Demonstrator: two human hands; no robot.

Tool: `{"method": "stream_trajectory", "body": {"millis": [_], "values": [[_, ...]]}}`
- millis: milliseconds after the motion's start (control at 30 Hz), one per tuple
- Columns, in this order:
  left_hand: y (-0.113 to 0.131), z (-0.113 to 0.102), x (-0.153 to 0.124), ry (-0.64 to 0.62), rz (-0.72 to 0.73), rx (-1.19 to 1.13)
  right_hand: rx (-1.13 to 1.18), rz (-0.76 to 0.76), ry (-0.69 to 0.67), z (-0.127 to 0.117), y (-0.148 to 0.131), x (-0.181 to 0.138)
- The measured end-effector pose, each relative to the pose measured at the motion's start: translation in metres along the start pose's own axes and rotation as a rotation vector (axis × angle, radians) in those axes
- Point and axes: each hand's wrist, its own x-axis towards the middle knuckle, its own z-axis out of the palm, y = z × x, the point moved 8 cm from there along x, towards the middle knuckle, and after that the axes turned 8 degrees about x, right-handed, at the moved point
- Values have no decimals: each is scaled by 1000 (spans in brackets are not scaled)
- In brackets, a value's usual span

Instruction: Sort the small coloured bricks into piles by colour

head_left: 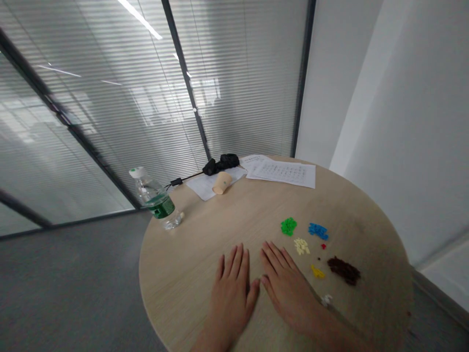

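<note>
My left hand (231, 286) lies flat, palm down, on the round wooden table (183, 274), holding nothing. Beside it my right hand (284, 278) also rests palm down with fingers stretched; the two thumbs nearly meet. Right of my right hand are small piles of tiny pieces: green (288, 226), blue (318, 231), cream (301, 246), yellow (317, 272) and a larger dark brown pile (343, 271). A small red piece (323, 246) sits below the blue pile. Some whitish pieces (326, 299) lie close to my right wrist. What kind of pieces these are is too small to tell.
A clear water bottle (157, 200) with a green label stands at the table's left edge. Toward the back, a paper cup (222, 183) lies on its side on paper, near a black bundle (227, 161) with a cable. Printed sheets (284, 173) lie by the far edge.
</note>
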Motion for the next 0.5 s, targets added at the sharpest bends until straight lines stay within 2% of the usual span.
{"method": "stream_trajectory", "body": {"millis": [500], "values": [[2, -2, 2, -20, 0, -12, -31, -13, -21, 1, -1, 0]]}}
